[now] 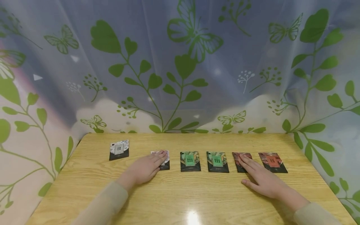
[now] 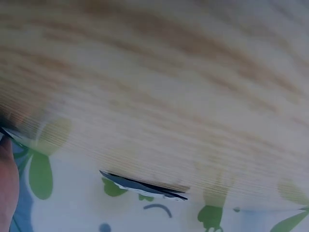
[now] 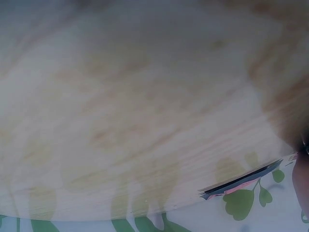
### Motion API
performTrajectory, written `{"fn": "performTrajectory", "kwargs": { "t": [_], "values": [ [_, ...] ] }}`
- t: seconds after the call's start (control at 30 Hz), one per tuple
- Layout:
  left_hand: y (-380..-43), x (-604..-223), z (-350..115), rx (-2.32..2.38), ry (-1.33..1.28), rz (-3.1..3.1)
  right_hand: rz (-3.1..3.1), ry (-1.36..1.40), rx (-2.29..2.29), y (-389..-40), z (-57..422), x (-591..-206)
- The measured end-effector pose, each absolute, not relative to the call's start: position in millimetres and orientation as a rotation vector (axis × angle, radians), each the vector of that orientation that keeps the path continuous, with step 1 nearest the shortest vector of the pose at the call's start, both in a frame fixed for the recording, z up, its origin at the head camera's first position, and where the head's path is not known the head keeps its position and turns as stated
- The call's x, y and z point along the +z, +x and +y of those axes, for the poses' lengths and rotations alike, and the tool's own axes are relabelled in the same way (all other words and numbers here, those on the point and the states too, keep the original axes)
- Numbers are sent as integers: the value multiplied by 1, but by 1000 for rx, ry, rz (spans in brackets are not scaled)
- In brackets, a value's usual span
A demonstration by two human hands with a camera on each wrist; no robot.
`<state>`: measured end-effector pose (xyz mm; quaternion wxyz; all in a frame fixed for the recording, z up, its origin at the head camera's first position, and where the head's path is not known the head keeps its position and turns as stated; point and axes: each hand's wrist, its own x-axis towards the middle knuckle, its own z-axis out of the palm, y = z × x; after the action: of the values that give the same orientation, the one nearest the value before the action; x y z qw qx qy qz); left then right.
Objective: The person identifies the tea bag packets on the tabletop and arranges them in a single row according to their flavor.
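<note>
My left hand (image 1: pixel 146 168) rests with its fingers extended on a white-and-black packet (image 1: pixel 165 165), hiding much of it. The right hand (image 1: pixel 262 178) lies flat, its fingers on a red-and-black packet (image 1: pixel 239 167) that they partly cover. To the far left lies another white-and-black packet (image 1: pixel 119 150), slightly turned. Between my hands are two green-and-black packets, one on the left (image 1: pixel 190 161) and one on the right (image 1: pixel 217 162). Another red-and-black packet (image 1: pixel 272 162) lies just right of the right hand's fingers. Each wrist view shows one packet edge-on, in the left (image 2: pixel 145 186) and in the right (image 3: pixel 241 183).
The packets lie in a row across a light wood-grain table (image 1: pixel 174 200). Behind the table and at both sides hangs a curtain (image 1: pixel 180 93) printed with green leaves and butterflies. A bright light reflection shows near the table's front.
</note>
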<state>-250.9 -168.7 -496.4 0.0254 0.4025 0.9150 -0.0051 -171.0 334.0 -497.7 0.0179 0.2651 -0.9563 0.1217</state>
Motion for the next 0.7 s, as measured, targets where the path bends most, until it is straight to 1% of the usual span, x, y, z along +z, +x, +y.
{"fn": "performTrajectory", "kwargs": {
  "t": [0.3, 0.7],
  "values": [
    [-243, -495, -163, -72, 1355, 2826, -2981, 808, 364, -171, 334, -498],
    [-242, -493, -158, -62, 1371, 2851, -2977, 806, 349, -171, 335, -498]
  ]
}}
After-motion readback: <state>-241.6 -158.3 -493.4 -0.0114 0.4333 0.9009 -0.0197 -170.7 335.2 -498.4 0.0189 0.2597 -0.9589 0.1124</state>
